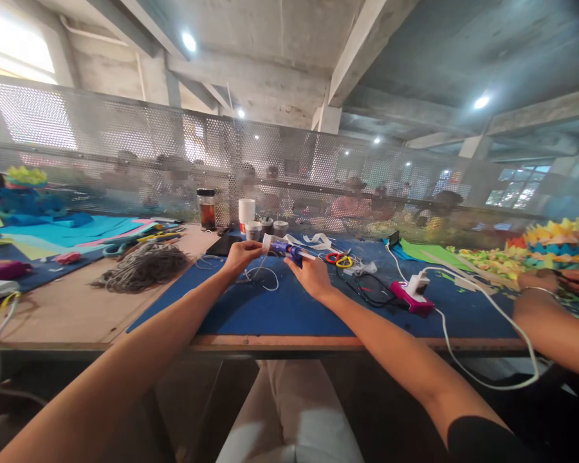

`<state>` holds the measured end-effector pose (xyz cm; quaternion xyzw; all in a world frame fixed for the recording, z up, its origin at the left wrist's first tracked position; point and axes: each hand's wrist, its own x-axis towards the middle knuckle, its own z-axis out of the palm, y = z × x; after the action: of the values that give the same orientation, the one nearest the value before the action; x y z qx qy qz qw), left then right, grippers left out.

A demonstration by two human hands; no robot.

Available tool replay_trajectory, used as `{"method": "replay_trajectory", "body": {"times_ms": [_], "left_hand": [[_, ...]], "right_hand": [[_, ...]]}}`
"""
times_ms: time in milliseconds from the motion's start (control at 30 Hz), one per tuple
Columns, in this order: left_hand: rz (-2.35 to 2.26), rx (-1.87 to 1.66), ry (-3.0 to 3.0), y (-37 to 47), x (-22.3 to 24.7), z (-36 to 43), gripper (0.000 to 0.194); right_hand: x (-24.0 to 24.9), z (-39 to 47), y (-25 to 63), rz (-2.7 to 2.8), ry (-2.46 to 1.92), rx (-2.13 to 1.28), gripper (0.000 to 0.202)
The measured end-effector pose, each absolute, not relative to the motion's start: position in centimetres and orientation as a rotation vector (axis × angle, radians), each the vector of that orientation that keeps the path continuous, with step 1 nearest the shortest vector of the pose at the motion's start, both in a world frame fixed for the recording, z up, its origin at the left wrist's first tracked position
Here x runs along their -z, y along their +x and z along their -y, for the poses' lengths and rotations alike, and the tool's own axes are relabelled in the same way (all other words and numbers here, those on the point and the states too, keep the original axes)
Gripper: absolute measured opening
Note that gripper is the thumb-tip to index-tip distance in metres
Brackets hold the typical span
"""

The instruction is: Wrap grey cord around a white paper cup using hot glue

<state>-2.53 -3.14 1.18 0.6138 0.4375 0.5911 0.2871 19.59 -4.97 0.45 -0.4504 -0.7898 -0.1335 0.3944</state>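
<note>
Above the blue mat [270, 315], my right hand [311, 276] is closed around a purple-blue hot glue gun [289, 249], its nozzle end pointing left. My left hand [242, 255] pinches a small white piece [269, 243] right at the front of the gun; whether the two touch I cannot tell. A thin white cord [270, 287] loops on the mat below the hands. Just to the right lie scissors with red and yellow handles [340, 259].
White cups [247, 211] and a dark-lidded bottle [206, 209] stand at the back before a perforated screen [280, 154]. Grey yarn [142, 265] lies left. A magenta power strip [412, 297] with a white plug sits right. Another person's arm [560, 321] works beside colourful paper pieces [492, 263].
</note>
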Motion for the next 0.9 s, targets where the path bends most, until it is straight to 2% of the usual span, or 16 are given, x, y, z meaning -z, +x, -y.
{"method": "replay_trajectory", "body": {"times_ms": [900], "left_hand": [[-1.149,-1.518,1.694,-2.55,-0.92,2.65,0.036]], "right_hand": [[-1.3,5.71,19.66,2.094,-1.374,0.374,0.048]]}}
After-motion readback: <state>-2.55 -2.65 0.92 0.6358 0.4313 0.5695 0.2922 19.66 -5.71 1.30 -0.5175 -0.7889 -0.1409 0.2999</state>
